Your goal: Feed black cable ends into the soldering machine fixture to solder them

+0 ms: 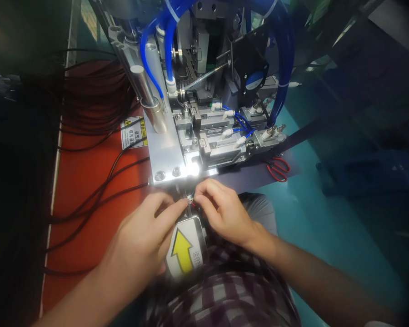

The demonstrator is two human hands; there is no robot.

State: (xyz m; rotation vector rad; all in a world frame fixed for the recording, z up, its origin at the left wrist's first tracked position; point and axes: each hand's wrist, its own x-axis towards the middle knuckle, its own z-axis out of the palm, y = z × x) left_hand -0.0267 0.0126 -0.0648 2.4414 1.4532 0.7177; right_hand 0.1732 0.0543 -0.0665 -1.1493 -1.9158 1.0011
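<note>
My left hand [153, 222] is closed in a pinch, thumb against forefinger, on a tiny whitish part with a thin red wire [191, 200]. From the other side my right hand [223, 206] pinches at the same spot, its fingertips largely covering what they hold. The exact kind of part is too small to make out. Both hands work just in front of the metal edge of a machine [167, 154]. Below them a white cover with a yellow arrow [182, 250] points toward the machine.
Blue air hoses [286, 59] and pneumatic cylinders [221, 150] crowd the machine. Red-handled scissors or pliers [278, 169] lie to the right. Black cables [98, 200] run across the orange surface [78, 181] on the left, near a warning label [133, 133].
</note>
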